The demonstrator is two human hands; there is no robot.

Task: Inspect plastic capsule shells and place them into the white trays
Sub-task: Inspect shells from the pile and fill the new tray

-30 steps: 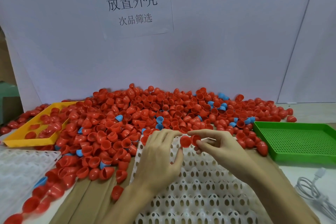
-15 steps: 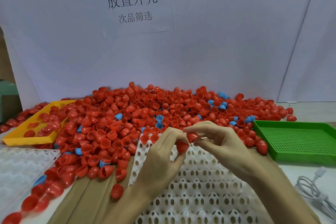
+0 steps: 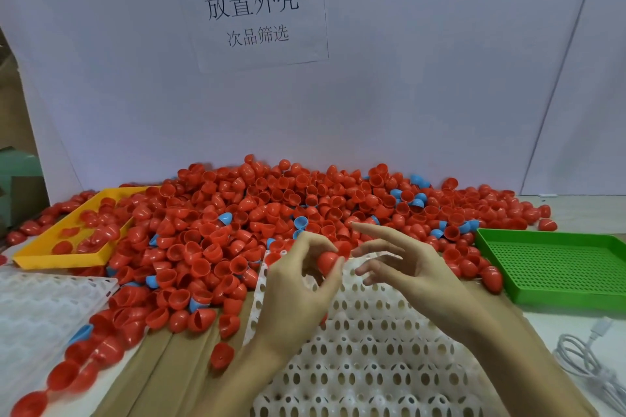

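- Pinching one red capsule shell (image 3: 327, 261) between curled thumb and fingers, the left hand (image 3: 298, 284) holds it above the far end of the white tray (image 3: 355, 359), dome side toward the camera.
- Just right of that shell, the right hand (image 3: 403, 264) hovers with fingers spread and relaxed, gripping nothing; its fingertips are close to the shell but I cannot tell whether they touch it.
- One white tray with rows of oval holes lies under both hands; a second white tray (image 3: 44, 311) lies well to the left of the left hand, so two are in view.
- Beyond the hands spreads a pile of shells (image 3: 271, 213), far too many to count, nearly all red with roughly a dozen or more blue ones scattered through it.
- One loose red shell (image 3: 222, 355) sits on brown cardboard just left of the left wrist.
- One yellow tray (image 3: 67, 240) holding a few red shells stands far left of the hands; one green perforated tray (image 3: 555, 267) stands right of the right hand.
- One white cable (image 3: 589, 366) coils near the right forearm.
- One paper sign (image 3: 250, 6) on the backdrop behind the pile reads "放置外壳" in large characters and "次品筛选" below, with a dark rectangle in its top left corner.
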